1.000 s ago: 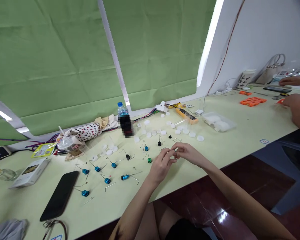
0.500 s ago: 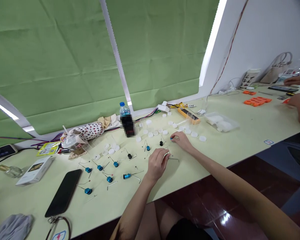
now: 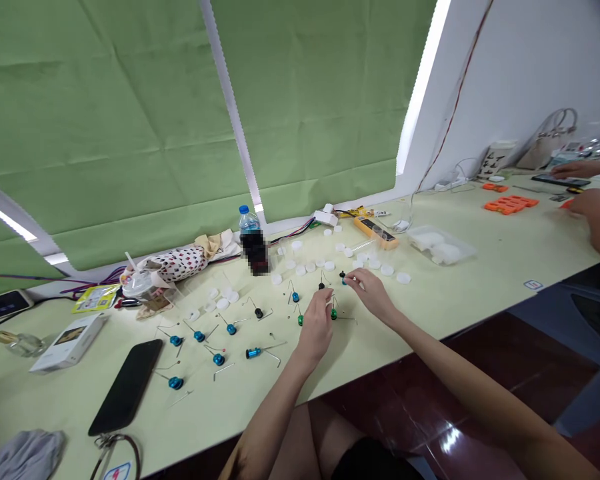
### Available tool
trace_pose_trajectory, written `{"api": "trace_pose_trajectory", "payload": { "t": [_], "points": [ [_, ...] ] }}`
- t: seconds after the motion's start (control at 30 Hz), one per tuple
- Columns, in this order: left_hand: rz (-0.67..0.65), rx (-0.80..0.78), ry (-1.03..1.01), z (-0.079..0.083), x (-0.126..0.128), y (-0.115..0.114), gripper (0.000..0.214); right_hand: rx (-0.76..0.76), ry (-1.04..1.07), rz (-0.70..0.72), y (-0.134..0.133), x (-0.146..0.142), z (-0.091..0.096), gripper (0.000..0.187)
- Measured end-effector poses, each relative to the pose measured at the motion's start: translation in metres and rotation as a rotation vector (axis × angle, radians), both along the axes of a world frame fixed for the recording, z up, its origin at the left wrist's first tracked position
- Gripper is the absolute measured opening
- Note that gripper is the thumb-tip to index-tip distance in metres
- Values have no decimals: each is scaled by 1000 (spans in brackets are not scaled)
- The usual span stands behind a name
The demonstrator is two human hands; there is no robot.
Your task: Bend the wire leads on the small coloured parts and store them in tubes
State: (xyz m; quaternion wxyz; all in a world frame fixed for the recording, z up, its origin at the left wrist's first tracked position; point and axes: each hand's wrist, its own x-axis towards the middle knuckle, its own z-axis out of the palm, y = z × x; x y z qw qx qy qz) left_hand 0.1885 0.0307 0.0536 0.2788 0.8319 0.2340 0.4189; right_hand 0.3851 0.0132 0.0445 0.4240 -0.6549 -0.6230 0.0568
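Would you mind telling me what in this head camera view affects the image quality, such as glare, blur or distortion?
In the head view, the wide lens bows the desk and green blinds; glare shines on the polished floor; and a pixelated blur patch hides whatever stands below the water bottle.
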Motion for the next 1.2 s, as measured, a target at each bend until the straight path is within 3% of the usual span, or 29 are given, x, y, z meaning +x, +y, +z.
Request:
{"api": "trace_pose_trajectory", "payload": {
  "t": [0.13, 0.33, 0.53, 0.63, 0.73, 0.83, 0.93, 1.03, 1.2],
  "points": [
    [-32, -156, -12, -10, 6, 0, 45, -115, 10, 200, -21, -29, 15, 27],
    [-31, -334, 11, -24, 8, 5, 58, -77, 12, 159, -26, -39, 13, 28],
    [-40, -395, 53, -27, 12, 5, 23, -76, 222, 130, -34, -33, 22, 29],
    [-73, -516, 10, -22, 12, 8, 11, -47, 311, 83, -38, -27, 23, 30],
    [-93, -724, -99, -15, 9, 12, 17, -14, 353, -34, -40, -18, 12, 34],
    [-140, -860, -222, -7, 7, 15, 28, -143, 218, 16, -45, -15, -7, 27],
    [-193, -901, -277, -3, 5, 13, 32, -211, -1, 44, -52, -25, -26, 16],
    [-227, -926, -296, 0, 4, 11, 33, -217, -181, -42, -57, -37, -37, 13],
    [-289, -1014, -287, -2, 3, 12, 32, -260, -284, -145, -62, -35, -46, 12]
  ]
}}
